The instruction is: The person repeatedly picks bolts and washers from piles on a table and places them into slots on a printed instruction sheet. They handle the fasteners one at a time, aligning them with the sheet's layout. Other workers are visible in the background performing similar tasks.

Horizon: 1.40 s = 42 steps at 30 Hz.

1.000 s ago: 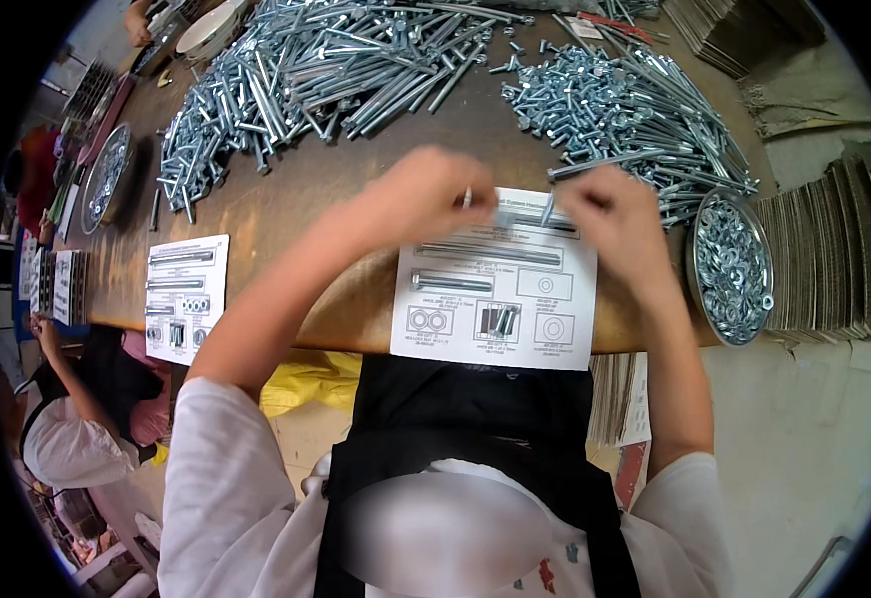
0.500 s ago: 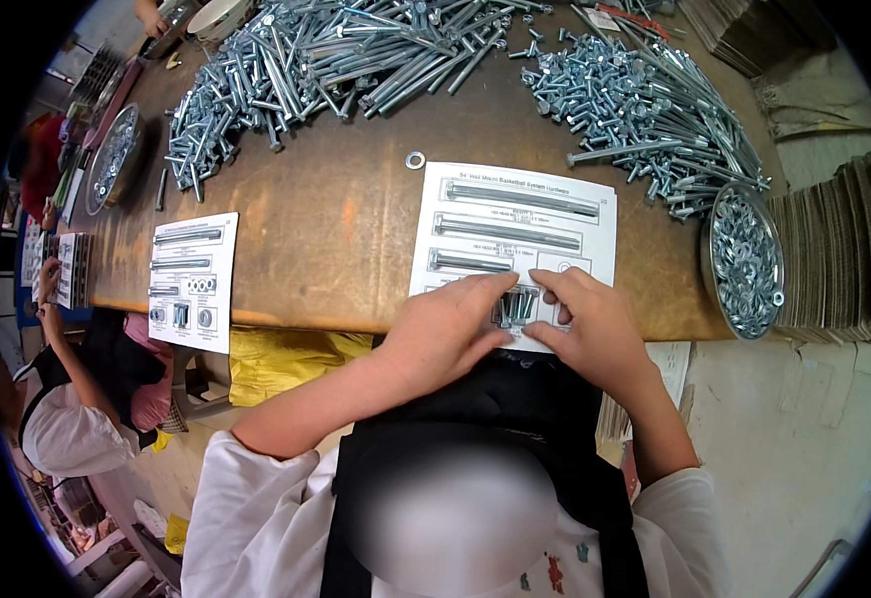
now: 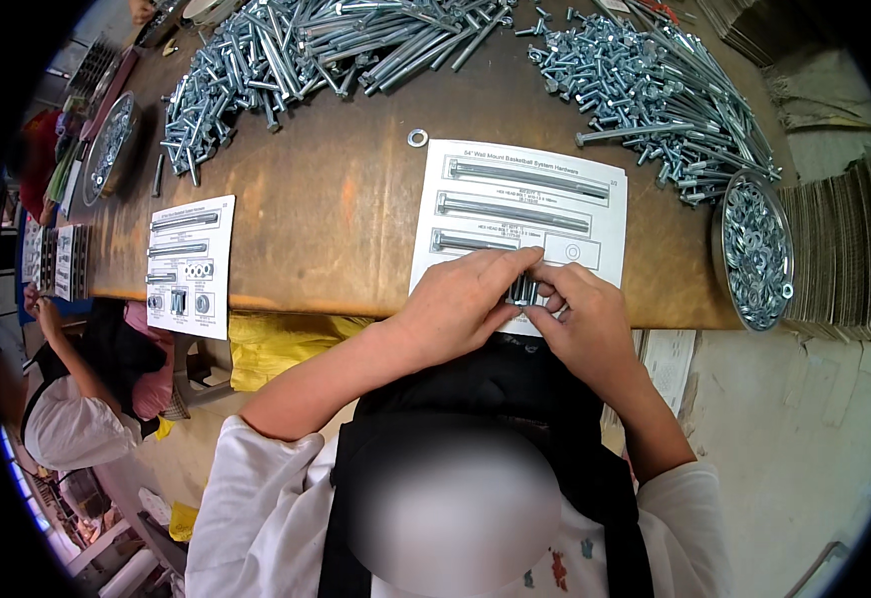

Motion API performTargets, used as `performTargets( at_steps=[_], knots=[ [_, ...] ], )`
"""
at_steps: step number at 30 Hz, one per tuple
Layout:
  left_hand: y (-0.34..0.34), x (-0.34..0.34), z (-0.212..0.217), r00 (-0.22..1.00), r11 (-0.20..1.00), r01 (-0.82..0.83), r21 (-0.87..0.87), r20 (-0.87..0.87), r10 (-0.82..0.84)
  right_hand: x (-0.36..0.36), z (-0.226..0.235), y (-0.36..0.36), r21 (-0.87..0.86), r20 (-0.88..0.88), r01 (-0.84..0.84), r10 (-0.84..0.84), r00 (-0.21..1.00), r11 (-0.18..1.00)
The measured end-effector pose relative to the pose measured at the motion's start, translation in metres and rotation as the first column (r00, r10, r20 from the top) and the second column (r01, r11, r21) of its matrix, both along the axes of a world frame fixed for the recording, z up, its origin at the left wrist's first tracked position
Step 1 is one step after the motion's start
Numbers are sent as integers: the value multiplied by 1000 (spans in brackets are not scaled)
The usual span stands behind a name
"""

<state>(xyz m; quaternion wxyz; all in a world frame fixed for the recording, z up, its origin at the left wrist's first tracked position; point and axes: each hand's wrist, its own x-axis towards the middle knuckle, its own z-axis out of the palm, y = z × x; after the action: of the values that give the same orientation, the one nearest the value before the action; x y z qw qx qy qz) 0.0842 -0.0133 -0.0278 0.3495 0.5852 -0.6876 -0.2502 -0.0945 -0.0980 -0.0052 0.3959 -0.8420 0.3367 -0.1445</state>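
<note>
At the table's near edge, my left hand (image 3: pixel 455 302) and my right hand (image 3: pixel 587 321) meet over the bottom of a white printed sheet (image 3: pixel 610 234). A small upright bunch of short bolts (image 3: pixel 523 290) sits between their fingertips. Both hands press in on it from the sides, thumbs at the near end and fingers at the far end. Long bolts show in outlined boxes on the sheet above my hands; whether they are printed or real I cannot tell. My fingers hide the sheet's lower part. Beyond its top left corner lies a single washer (image 3: pixel 417 138).
A heap of long bolts (image 3: pixel 355 45) fills the far side, with another bolt heap (image 3: pixel 645 95) right of it. Bowls of washers stand at right (image 3: pixel 757 254) and left (image 3: pixel 113 149). A second sheet (image 3: pixel 191 269) overhangs the edge. Stacked cardboard (image 3: pixel 839 249) stands right; a co-worker (image 3: pixel 76 409) sits left.
My hands have drawn closer together around the short bolts, so less of the bunch shows. The whole view has shifted slightly.
</note>
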Motion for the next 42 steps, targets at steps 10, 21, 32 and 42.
performTargets(
  at_steps=[10, 21, 32, 42],
  knots=[
    [-1, 1, 7, 1000, 1000, -1, 18, 30, 0, 6, -12, -1, -76, 86, 146, -140, 986, 986],
    [-18, 35, 38, 979, 985, -163, -59, -135, 154, 75, 29, -177, -564, -38, -39, 22, 999, 825],
    [-277, 153, -6, 585, 950, -150, -273, 750, 308, 179, -13, -230, -783, -429, -235, -227, 875, 576],
    [-248, 133, 22, 718, 849, 98, -520, 628, 302, 106, 33, -140, -189, 48, 129, -122, 991, 973]
  ],
)
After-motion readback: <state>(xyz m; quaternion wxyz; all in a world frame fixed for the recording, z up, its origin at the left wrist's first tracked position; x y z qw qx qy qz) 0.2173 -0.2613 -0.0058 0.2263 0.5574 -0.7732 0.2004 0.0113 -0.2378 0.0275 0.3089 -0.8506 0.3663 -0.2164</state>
